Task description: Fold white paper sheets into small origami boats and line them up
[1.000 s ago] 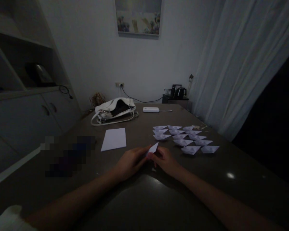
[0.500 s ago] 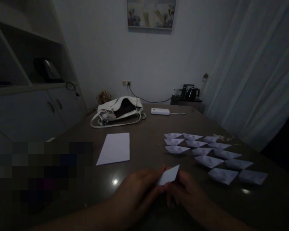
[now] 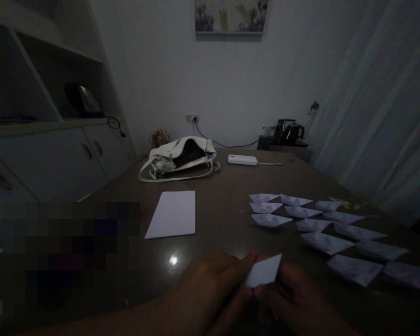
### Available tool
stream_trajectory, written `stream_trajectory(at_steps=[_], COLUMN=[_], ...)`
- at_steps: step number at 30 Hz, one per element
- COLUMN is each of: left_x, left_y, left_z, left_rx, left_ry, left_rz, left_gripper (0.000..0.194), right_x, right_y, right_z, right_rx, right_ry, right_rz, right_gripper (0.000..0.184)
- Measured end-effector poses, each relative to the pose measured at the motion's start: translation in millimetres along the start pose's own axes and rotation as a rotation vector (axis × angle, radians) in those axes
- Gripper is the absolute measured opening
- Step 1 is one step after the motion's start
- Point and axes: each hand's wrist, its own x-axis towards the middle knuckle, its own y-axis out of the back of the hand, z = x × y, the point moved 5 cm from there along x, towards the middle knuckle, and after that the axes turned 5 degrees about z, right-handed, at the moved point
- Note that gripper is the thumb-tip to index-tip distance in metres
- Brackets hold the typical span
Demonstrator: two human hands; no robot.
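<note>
A small piece of folded white paper (image 3: 264, 272) is held between my two hands near the front of the table. My left hand (image 3: 213, 284) grips its left side, fingers on top and thumb below. On the right side, my right hand (image 3: 294, 294) pinches it, partly hidden behind the paper. Several folded paper boats (image 3: 326, 242) stand in rows to the right of my hands. A stack of white paper sheets (image 3: 173, 215) lies flat on the table to the left, beyond my left hand.
A white handbag (image 3: 180, 156) lies open at the back of the dark table (image 3: 220, 186). Beside it is a white power bank (image 3: 242, 160) with a short cable. A black kettle (image 3: 294, 132) stands on a low stand behind, and cabinets (image 3: 49, 158) line the left.
The whole view has shifted slightly, so the table things sit a little differently in it. Both hands still hold the folded paper, now lower and farther right in the picture.
</note>
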Motion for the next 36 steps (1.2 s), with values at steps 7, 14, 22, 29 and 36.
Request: stream_trajectory(at_steps=[7, 14, 22, 29, 36], left_x=[1.2, 4.1, 3.9, 4.6, 2.0], left_y=[2.3, 2.3, 1.6, 2.3, 5.6], left_z=[-0.6, -1.0, -0.2, -2.0, 0.6], left_rx=[0.006, -0.002, -0.032, -0.04, -0.004], left_ry=[0.045, 0.057, 0.057, -0.008, 0.017], left_rz=[0.001, -0.025, -0.015, 0.011, 0.06], left_gripper=[0.044, 0.042, 0.041, 0.042, 0.042], right_x=[-0.6, -2.1, -2.6, -1.8, -2.9], right_y=[-1.2, -0.3, 1.4, 0.2, 0.6], right_z=[-1.2, 0.9, 3.6, 0.2, 2.1], right_rx=[-0.002, -0.042, -0.115, -0.098, -0.133], right_ry=[0.011, 0.02, -0.001, 0.008, 0.011], right_rz=[-0.012, -0.009, -0.002, 0.004, 0.012], right_gripper=[0.041, 0.043, 0.042, 0.042, 0.039])
